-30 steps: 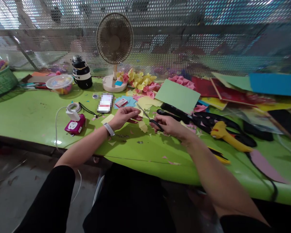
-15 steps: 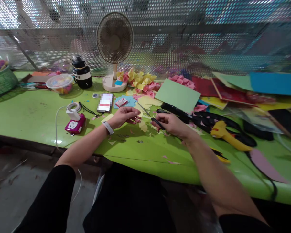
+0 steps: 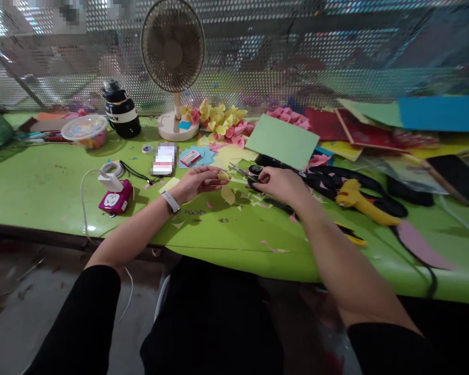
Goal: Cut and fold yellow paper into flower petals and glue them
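Note:
My left hand (image 3: 198, 182), with a white watch at the wrist, pinches a small yellow paper piece (image 3: 223, 176) just above the green table (image 3: 42, 187). My right hand (image 3: 280, 185) is closed on the black handles of small scissors (image 3: 245, 174), whose blades point left toward the paper. A larger yellow paper scrap (image 3: 229, 195) lies on the table below the two hands, among small cuttings.
A desk fan (image 3: 173, 57) stands at the back, with a black bottle (image 3: 120, 111) and a lidded plastic tub (image 3: 85, 130) to its left. Yellow and pink folded papers (image 3: 219, 120), a light green card (image 3: 283, 140), a yellow glue gun (image 3: 357, 203) and a pink power adapter (image 3: 115, 198) lie around.
The right hand has carried the scissors up and away from me, toward the black tools. The left hand keeps its pinch on the yellow piece. The camera has tilted slightly.

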`<state>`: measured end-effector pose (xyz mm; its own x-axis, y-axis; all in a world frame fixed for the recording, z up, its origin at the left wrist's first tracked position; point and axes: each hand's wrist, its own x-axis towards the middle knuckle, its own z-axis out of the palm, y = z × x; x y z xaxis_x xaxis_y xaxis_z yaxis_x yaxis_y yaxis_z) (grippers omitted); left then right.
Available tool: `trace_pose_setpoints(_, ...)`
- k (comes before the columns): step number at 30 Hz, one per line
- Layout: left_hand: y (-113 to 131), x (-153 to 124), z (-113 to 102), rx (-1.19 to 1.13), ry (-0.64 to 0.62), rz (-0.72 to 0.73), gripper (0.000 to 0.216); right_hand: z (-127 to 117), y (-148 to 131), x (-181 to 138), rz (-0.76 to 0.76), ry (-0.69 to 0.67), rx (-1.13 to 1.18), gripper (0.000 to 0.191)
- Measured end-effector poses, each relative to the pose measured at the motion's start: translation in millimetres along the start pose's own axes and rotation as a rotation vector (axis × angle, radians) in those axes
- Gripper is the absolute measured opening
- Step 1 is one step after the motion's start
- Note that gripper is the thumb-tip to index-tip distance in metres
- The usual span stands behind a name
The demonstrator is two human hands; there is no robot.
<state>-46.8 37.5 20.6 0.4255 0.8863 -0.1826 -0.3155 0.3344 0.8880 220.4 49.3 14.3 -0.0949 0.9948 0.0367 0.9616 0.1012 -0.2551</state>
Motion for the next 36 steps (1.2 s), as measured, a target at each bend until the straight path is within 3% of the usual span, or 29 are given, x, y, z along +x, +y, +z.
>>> trace_pose_setpoints(7, 0.3, -0.6, -0.7, 0.077, -0.031, 0.05, 0.01, 4.5, 4.2, 3.5, 0.009, 0.057, -0.031, 0.024)
trace_pose_setpoints(13, -5.6, 2.0, 2.1, 0.204, 0.05, 0.082, 0.015, -0.1, 8.8, 7.0, 0.022, -0.099, 0.068, 0.022)
trace_pose_setpoints(15, -7.6, 0.6, 4.5, 0.245, 0.058, 0.145, 0.021, -5.5, 6.9, 3.8, 0.017, -0.086, 0.124, 0.02)
trace_pose_setpoints(19, -12.0, -4.2, 10.5, 0.318, 0.074, 0.237, 0.026, -14.3, -14.4, -15.1, -0.017, 0.063, 0.435, 0.018)
trace_pose_setpoints(22, -15.1, -5.6, 13.9, 0.325, 0.081, 0.328, 0.02, -10.7, -39.8, -32.2, -0.12, -0.09, 0.831, 0.031)
trace_pose_setpoints(25, -17.1, -4.5, 15.3, 0.308, 0.073, 0.364, 0.019, 0.1, -57.0, -40.3, -0.149, -0.216, 1.056, 0.035)
trace_pose_setpoints(32, -22.1, -2.0, 14.9, 0.252, 0.008, 0.308, 0.022, 10.1, -58.8, -36.7, -0.062, -0.154, 1.3, 0.015)
trace_pose_setpoints(36, -24.5, -1.1, 13.5, 0.211, -0.039, 0.328, 0.022, 9.1, -60.7, -39.2, -0.062, -0.19, 1.369, 0.017)
